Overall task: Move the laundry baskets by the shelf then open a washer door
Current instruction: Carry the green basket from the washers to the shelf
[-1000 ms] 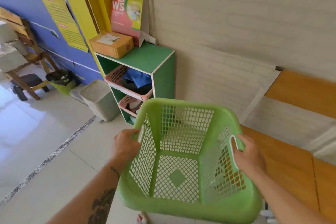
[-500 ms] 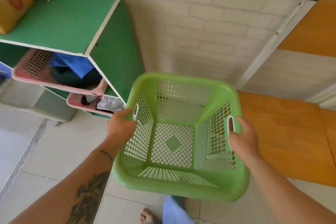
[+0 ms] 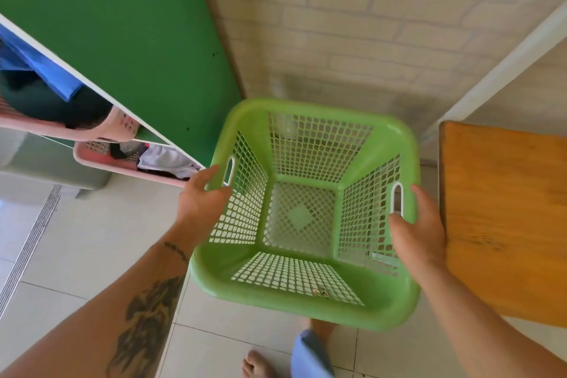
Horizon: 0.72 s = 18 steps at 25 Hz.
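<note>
An empty green mesh laundry basket [image 3: 310, 108] sits low on the tiled floor, between the green shelf [image 3: 138, 40] on its left and a wooden bench on its right. My left hand [image 3: 199, 202] rests at the basket's left rim beside the white handle slot, fingers spread and out of the slot. At the right rim my right hand [image 3: 420, 230] has its thumb inside and its fingers outside, loose around the edge. Both handle slots show empty. No washer is in view.
Two pink baskets [image 3: 101, 131] [image 3: 98, 163] holding clothes stick out of the shelf's compartments. The orange wooden bench [image 3: 503, 209] stands close on the right. A grey bin [image 3: 46, 163] and a floor drain [image 3: 30, 239] are at left. A brick wall lies behind; my bare foot [image 3: 257, 365] is below.
The basket has come down beside the shelf and nearer the wall. My fingers have slipped out of both handle slots and loosened.
</note>
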{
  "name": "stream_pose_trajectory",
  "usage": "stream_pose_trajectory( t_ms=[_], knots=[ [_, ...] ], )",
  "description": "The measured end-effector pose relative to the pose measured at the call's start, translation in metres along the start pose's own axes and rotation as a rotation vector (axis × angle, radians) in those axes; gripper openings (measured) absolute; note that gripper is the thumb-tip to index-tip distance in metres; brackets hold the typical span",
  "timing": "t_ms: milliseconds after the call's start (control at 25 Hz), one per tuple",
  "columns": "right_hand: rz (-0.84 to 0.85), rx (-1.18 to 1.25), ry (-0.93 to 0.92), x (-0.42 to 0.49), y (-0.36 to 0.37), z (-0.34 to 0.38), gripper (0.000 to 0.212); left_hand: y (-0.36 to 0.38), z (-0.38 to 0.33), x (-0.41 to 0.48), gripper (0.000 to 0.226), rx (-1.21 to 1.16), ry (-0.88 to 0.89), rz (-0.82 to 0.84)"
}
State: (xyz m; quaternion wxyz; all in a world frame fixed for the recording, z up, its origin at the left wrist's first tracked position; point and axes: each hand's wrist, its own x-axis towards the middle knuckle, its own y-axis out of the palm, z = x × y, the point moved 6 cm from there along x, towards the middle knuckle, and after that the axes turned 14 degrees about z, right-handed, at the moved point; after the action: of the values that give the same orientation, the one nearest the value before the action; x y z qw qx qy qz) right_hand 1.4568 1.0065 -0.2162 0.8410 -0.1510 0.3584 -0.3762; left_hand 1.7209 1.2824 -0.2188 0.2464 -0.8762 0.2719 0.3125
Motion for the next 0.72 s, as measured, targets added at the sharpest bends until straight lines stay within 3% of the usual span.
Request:
stream_pose_trajectory(
  t_ms=[200, 360, 520, 720],
  knots=[
    [0.084, -0.048, 0.011, 0.01, 0.004, -0.001, 0.074, 0.001, -0.002, 0.009, 0.058, 0.041, 0.088, 0.049],
    [0.225, -0.148, 0.06, 0.005, 0.003, 0.005, 0.075, 0.004, -0.005, 0.002, 0.062, 0.175, 0.022, 0.146],
    [0.297, -0.164, 0.103, -0.018, -0.007, 0.018, 0.07, -0.008, -0.011, -0.025, 0.055, 0.36, -0.029, 0.096],
    [0.276, -0.101, 0.045, -0.094, -0.042, 0.056, 0.062, -0.018, -0.049, -0.097, 0.048, 0.512, 0.138, 0.197]
  ],
)
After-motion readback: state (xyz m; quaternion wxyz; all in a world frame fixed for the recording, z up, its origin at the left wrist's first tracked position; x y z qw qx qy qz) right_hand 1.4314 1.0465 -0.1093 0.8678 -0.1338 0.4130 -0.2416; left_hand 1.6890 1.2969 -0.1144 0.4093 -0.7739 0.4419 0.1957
